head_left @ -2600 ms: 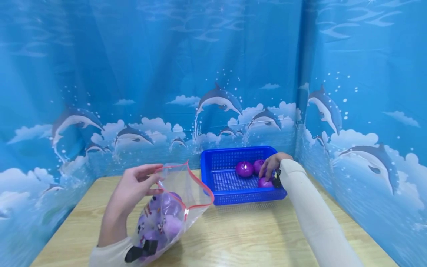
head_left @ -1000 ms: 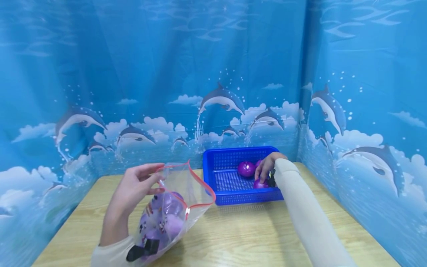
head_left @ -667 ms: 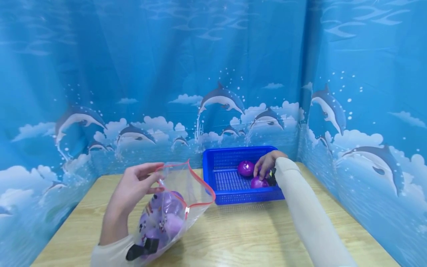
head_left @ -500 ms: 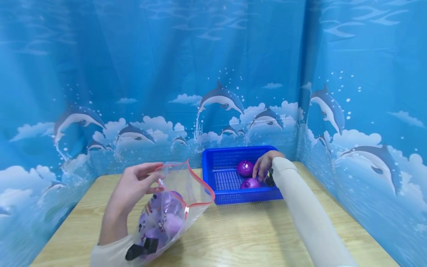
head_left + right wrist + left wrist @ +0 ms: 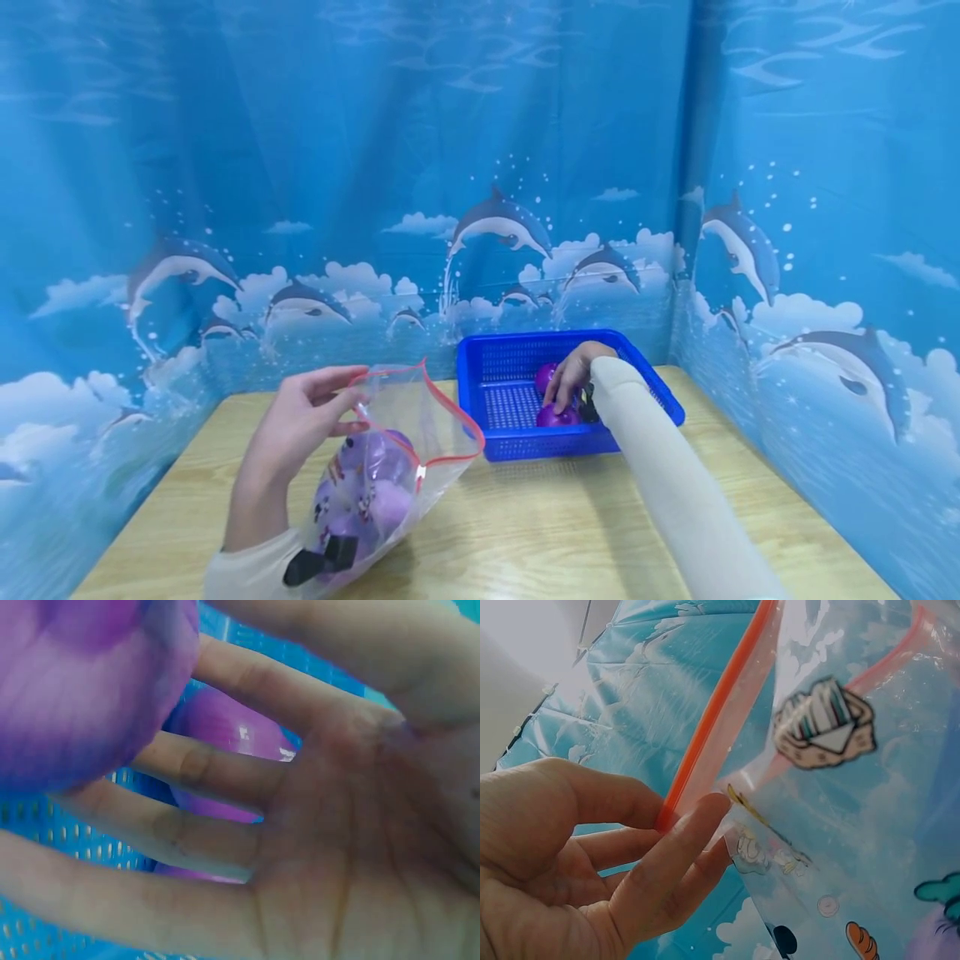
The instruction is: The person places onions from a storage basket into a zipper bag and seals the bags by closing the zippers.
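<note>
The right hand [image 5: 579,368] reaches down inside the blue basket [image 5: 517,447], bent over a purple onion [image 5: 547,417] that lies just behind the front wall. In the right wrist view its fingers are spread apart and run up to the onion, which covers some of their tips; I cannot tell whether the thumb presses it from the other side. A second onion [image 5: 545,377] sits farther back in the basket, partly hidden by the hand, and more purple shows between the fingers.

To the left of the basket and nearer the person, the left hand [image 5: 302,417] pinches the red-edged rim of a clear bag [image 5: 397,400] between fingers and thumb. The bag's mouth gapes toward the basket, and several purple onions [image 5: 392,504] show through its printed plastic. The table [image 5: 517,533] spreads out in front of the basket.

The step in hand seems to be getting hold of one onion to take it out of the basket — bagging work, by the look of it, and well along. The next move calls for a sure grip on that smooth, round skin, then a lift clear of the basket's front rim — with the bag's mouth kept wide and steady.
</note>
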A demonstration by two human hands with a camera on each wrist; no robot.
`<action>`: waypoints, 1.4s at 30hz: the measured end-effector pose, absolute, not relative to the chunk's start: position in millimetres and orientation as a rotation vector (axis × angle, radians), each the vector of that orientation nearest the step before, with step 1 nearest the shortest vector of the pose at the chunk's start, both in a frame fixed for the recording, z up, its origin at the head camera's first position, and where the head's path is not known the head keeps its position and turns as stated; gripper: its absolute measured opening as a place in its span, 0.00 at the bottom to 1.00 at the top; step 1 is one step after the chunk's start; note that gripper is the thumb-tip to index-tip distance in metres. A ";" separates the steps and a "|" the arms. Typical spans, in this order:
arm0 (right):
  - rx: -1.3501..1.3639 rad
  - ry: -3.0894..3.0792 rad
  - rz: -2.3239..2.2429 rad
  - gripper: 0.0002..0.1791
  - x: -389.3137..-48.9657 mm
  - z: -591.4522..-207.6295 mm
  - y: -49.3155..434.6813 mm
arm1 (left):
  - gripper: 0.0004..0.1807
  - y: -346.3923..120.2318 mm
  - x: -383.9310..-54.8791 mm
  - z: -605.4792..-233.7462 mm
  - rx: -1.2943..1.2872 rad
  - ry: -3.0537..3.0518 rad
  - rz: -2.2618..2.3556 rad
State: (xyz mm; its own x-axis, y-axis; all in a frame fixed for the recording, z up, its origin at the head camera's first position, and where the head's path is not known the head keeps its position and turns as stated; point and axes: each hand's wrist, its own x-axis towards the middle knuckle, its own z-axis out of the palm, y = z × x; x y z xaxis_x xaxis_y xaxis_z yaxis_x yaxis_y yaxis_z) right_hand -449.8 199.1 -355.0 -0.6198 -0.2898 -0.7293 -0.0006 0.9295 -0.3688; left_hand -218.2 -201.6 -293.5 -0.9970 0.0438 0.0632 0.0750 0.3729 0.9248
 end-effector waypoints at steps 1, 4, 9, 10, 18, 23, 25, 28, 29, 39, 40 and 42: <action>-0.212 2.210 -0.398 0.25 -449.5 -355.6 196.7 | 0.26 -201.7 -218.1 -293.7 -0.106 -2.583 -1.737; -0.218 2.217 -0.357 0.25 -449.1 -357.9 189.9 | 0.25 -201.6 -217.7 -293.6 -0.090 -2.591 -1.734; -0.214 2.238 -0.328 0.25 -445.9 -358.6 180.4 | 0.26 -202.0 -217.5 -294.4 -0.091 -2.583 -1.738; -0.234 2.231 -0.316 0.24 -445.8 -358.5 179.5 | 0.26 -202.2 -217.8 -294.4 -0.093 -2.580 -1.742; -0.383 2.150 -0.360 0.27 -452.1 -349.5 185.3 | 0.25 -202.0 -218.1 -293.6 -0.113 -2.570 -1.742; -0.421 2.099 -0.522 0.30 -452.9 -337.4 188.6 | 0.25 -201.8 -218.2 -293.9 -0.115 -2.566 -1.742; -0.431 2.094 -0.576 0.31 -452.2 -333.4 190.1 | 0.25 -201.7 -218.3 -294.2 -0.109 -2.568 -1.743; -0.413 2.102 -0.633 0.32 -450.6 -327.5 192.2 | 0.25 -201.5 -218.4 -294.6 -0.100 -2.573 -1.743; -0.400 2.111 -0.648 0.33 -449.8 -325.2 192.8 | 0.25 -201.4 -218.3 -294.6 -0.099 -2.573 -1.743; -0.525 2.158 -0.631 0.34 -436.8 -293.4 189.0 | 0.25 -200.4 -217.9 -294.7 -0.114 -2.565 -1.750; -0.531 2.162 -0.637 0.34 -435.7 -290.2 188.1 | 0.25 -200.3 -218.0 -294.8 -0.114 -2.566 -1.750; -0.547 2.164 -0.651 0.34 -433.1 -283.6 186.3 | 0.25 -200.3 -218.1 -294.8 -0.116 -2.566 -1.750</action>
